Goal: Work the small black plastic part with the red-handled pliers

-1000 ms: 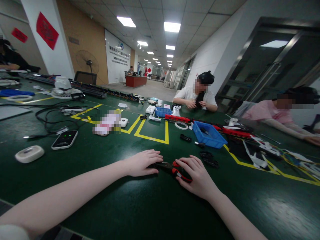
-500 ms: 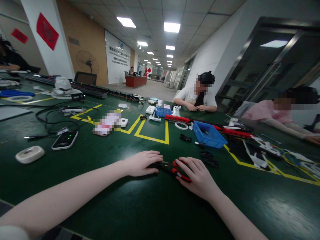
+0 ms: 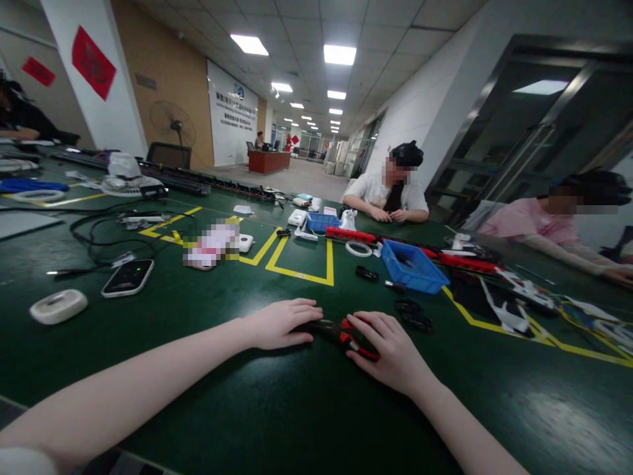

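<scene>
A pair of pliers point(image 3: 345, 335) with red and black handles and dark jaws lies low over the green table top, pointing left. My right hand point(image 3: 388, 346) is closed around the handles, thumb on the near one and fingers over the far one. At the jaw end is my left hand point(image 3: 281, 324), fingers reaching forward and thumb on the near side, with the jaws between them. The jaw tips are hidden under this hand. Behind my right hand lies a dark bundle of cable point(image 3: 414, 315).
A blue tray point(image 3: 420, 277) and a black connector point(image 3: 366, 272) lie beyond my right hand. To the left are a phone point(image 3: 210, 247), a white-edged device point(image 3: 128, 277) and a white tape roll point(image 3: 58, 307). Yellow tape point(image 3: 301, 275) marks the table point(image 3: 306, 409). A person point(image 3: 386, 191) sits opposite.
My hands and the pliers are practically unmoved. Across the table, the person in pink has shifted the head slightly to the right.
</scene>
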Motion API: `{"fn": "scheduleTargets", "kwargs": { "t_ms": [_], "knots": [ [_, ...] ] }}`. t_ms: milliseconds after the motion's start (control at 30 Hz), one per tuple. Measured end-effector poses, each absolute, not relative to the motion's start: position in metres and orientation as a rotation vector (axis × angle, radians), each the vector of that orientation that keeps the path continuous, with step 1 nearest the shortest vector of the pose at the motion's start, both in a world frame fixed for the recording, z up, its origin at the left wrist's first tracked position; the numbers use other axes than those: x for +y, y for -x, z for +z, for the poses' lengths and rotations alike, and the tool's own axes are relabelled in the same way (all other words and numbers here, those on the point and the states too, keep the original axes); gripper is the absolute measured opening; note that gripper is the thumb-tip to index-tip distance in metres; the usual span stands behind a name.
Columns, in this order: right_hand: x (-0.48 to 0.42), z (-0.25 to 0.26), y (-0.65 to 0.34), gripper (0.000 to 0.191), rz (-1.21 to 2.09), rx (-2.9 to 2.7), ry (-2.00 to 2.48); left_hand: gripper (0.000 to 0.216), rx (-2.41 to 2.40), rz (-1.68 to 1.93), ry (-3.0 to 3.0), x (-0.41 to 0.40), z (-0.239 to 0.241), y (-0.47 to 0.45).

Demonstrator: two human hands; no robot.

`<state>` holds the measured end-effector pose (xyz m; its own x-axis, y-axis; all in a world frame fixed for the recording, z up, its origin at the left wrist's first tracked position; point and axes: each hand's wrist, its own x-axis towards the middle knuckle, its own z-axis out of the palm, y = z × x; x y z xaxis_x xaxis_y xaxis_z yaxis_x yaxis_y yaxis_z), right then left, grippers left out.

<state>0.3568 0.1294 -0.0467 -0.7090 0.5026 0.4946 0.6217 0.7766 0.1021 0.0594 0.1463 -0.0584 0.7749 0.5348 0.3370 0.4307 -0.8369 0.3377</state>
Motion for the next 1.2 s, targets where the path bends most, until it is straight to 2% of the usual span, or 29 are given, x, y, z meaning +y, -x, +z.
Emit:
{"fn": "scheduleTargets", "kwargs": {
  "t_ms": [267, 367, 533, 733, 1000, 1200],
  "knots": [
    [0.1307, -0.0487, -0.3591, 0.064, -0.204, -2.519, 0.96, 0.049, 0.759, 0.603, -2.73, 0.1459, -0.0576, -0.0595],
    [0.1299, -0.0477, -0.3576, 0.061, -0.179, -2.522, 0.965, 0.049, 0.759, 0.607, -2.727, 0.1455, -0.0571, -0.06],
    [0.1288, -0.0476, -0.3561, 0.052, -0.234, -2.504, 0.937, 0.046, 0.755, 0.627, -2.718, 0.1453, -0.0571, -0.0606],
    [0.1289, -0.048, -0.3562, 0.048, -0.296, -2.5, 0.888, 0.044, 0.74, 0.637, -2.719, 0.1455, -0.0571, -0.0598],
    [0.1271, -0.0461, -0.3541, 0.045, -0.532, -2.469, 0.743, 0.042, 0.753, 0.598, -2.744, 0.1461, -0.0572, -0.059],
    [0.1268, -0.0466, -0.3533, 0.043, -0.472, -2.463, 0.787, 0.043, 0.753, 0.577, -2.759, 0.1472, -0.0589, -0.0589]
  ]
}}
